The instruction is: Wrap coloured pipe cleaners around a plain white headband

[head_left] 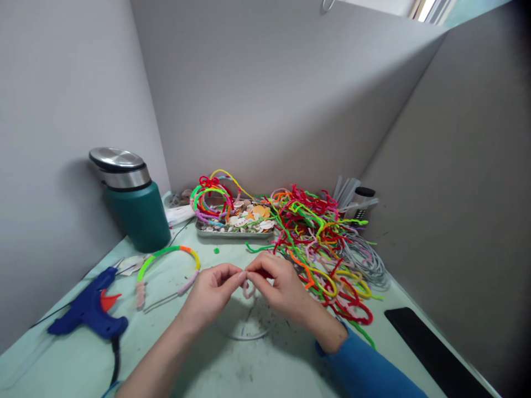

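Note:
Above the middle of the table, my left hand (214, 287) and my right hand (279, 283) meet fingertip to fingertip. Both pinch a pale pink pipe cleaner (249, 294), curled into a small loop just below the fingers. Part of it is hidden by my fingertips. A thin whitish wire hoop (244, 337) shows below my hands; I cannot tell whether they also touch it. Left of my left hand lies a headband-like hoop (160, 253) wrapped in green, orange, yellow, lilac and pink, with bare wire ends.
A blue glue gun (89, 309) with an orange trigger lies at left, before a teal bottle (139, 215). At the back, a metal tray (236, 234) holds flat pieces and wrapped hoops (211, 205). Tangled pipe cleaners (307, 221), grey wire coils (369, 260) and a black strip (435, 351) occupy the right.

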Motion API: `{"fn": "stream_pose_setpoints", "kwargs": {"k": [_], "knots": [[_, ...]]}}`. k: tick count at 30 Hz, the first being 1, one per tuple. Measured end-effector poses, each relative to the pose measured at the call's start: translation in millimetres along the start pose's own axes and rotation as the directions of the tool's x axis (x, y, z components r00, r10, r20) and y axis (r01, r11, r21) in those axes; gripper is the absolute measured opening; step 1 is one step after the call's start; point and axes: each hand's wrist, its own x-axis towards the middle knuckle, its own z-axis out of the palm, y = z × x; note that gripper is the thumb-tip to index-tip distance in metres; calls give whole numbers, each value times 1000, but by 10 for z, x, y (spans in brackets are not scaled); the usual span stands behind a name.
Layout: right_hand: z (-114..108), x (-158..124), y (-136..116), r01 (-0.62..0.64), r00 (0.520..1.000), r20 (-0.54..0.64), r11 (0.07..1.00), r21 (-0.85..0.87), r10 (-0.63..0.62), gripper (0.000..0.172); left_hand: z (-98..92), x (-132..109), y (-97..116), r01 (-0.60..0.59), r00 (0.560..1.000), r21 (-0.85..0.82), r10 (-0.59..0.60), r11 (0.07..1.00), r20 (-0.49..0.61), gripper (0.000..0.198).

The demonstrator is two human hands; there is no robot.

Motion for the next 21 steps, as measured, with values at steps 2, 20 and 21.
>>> {"fn": "stream_pose_setpoints", "kwargs": {"k": [2,20,21], "knots": [[2,0,7,2,1000,4,1000,5,-2,10,-9,-1,-1,10,1000,-17,-9,1000,26,30],[-38,9,5,27,999,44,999,24,-28,11,-53,-18,-3,48,977,-165,-12,985,213,34],[-43,11,8,26,999,43,999,19,-27,11,-52,-24,3,37,976,-152,-3,988,216,33]]}}
